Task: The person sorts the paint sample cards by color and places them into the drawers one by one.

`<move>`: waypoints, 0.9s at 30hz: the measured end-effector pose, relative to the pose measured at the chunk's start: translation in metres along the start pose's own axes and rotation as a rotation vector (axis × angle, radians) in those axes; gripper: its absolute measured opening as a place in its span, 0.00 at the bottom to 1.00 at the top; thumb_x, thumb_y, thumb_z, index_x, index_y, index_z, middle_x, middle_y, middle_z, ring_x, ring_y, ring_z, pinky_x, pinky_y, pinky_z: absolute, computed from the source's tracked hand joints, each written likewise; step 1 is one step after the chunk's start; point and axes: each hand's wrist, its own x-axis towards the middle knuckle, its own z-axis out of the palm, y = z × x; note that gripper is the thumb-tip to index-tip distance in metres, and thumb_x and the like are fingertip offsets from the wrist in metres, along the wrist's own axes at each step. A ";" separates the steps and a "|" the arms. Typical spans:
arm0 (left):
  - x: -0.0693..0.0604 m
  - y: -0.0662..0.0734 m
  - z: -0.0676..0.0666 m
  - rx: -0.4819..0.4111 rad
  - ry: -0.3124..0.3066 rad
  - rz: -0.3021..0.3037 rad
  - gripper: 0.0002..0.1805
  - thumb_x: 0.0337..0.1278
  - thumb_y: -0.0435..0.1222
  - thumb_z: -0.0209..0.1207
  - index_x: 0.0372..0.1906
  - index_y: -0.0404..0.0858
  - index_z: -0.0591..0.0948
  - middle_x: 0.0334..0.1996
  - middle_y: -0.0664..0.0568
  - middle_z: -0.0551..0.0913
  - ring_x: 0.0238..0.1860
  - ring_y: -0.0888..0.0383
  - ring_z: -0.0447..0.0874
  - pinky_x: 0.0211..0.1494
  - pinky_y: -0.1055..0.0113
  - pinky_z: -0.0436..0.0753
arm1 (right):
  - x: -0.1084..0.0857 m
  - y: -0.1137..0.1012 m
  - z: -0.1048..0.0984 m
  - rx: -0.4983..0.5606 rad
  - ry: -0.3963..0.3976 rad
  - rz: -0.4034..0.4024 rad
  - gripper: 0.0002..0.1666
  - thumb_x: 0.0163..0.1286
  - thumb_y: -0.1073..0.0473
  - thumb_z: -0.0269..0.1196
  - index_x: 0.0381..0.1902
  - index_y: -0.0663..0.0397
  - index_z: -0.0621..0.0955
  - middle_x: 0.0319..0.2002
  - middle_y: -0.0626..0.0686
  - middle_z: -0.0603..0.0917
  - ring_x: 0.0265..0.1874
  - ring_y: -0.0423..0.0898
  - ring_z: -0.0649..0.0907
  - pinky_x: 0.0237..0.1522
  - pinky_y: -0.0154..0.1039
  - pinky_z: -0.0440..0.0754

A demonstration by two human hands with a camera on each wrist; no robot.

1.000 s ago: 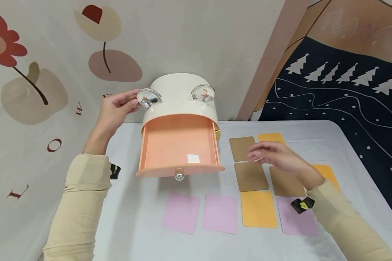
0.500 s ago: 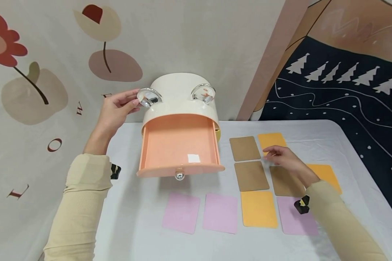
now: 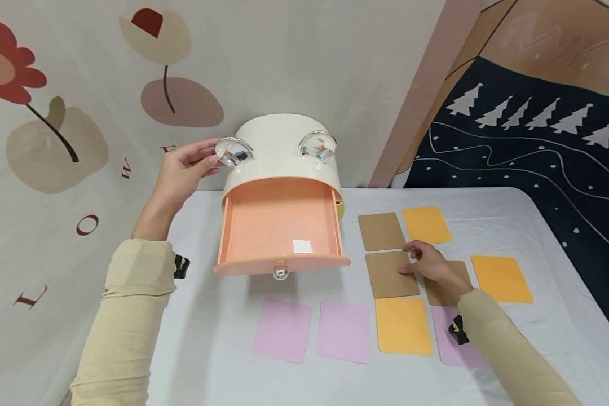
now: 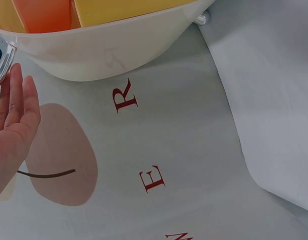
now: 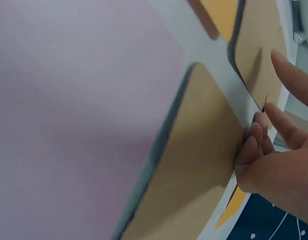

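Observation:
A cream storage box stands near the back, its peach drawer pulled out. The drawer has a silver knob and a small white patch on its floor. My left hand pinches the rim of the left round mirror on the box; in the left wrist view the fingers are nearly straight against it. My right hand reaches to the upper right corner of a brown card, forefinger at its edge. The thumb is spread over the card, apart from the forefinger.
Two more brown cards lie nearby, one brown card behind and another brown card partly under the right hand. Yellow cards and pink cards lie around on the white tablecloth. Printed fabric hangs behind.
My right hand has moved right from above the brown cards, then lowered to the corner of the middle one. The left hand, box and drawer stay put.

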 end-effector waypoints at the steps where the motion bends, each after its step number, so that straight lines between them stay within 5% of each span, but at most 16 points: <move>1: 0.000 0.000 0.000 0.002 0.000 -0.001 0.21 0.59 0.34 0.55 0.58 0.36 0.74 0.46 0.49 0.79 0.40 0.60 0.80 0.45 0.74 0.80 | 0.000 0.000 0.001 -0.018 0.011 -0.002 0.33 0.49 0.64 0.71 0.51 0.71 0.71 0.33 0.56 0.68 0.35 0.51 0.68 0.35 0.40 0.67; 16: 0.000 0.000 -0.001 -0.011 -0.012 0.014 0.21 0.60 0.32 0.55 0.58 0.34 0.73 0.46 0.48 0.79 0.39 0.63 0.80 0.45 0.74 0.80 | -0.001 0.002 0.004 -0.091 0.066 -0.067 0.27 0.47 0.68 0.71 0.43 0.69 0.70 0.34 0.58 0.68 0.35 0.53 0.68 0.36 0.42 0.69; 22: 0.000 0.000 -0.001 -0.032 -0.027 0.027 0.20 0.60 0.32 0.54 0.58 0.34 0.73 0.47 0.47 0.79 0.40 0.61 0.81 0.47 0.73 0.79 | -0.003 0.003 0.000 -0.028 0.063 -0.145 0.20 0.50 0.75 0.66 0.38 0.68 0.70 0.30 0.56 0.71 0.29 0.48 0.70 0.28 0.32 0.69; 27: 0.001 -0.001 -0.002 -0.036 -0.024 0.026 0.20 0.60 0.32 0.54 0.58 0.33 0.73 0.46 0.48 0.79 0.39 0.62 0.81 0.46 0.73 0.80 | -0.003 0.001 -0.007 0.102 0.012 -0.117 0.12 0.54 0.79 0.59 0.38 0.72 0.71 0.27 0.56 0.73 0.25 0.44 0.73 0.23 0.27 0.74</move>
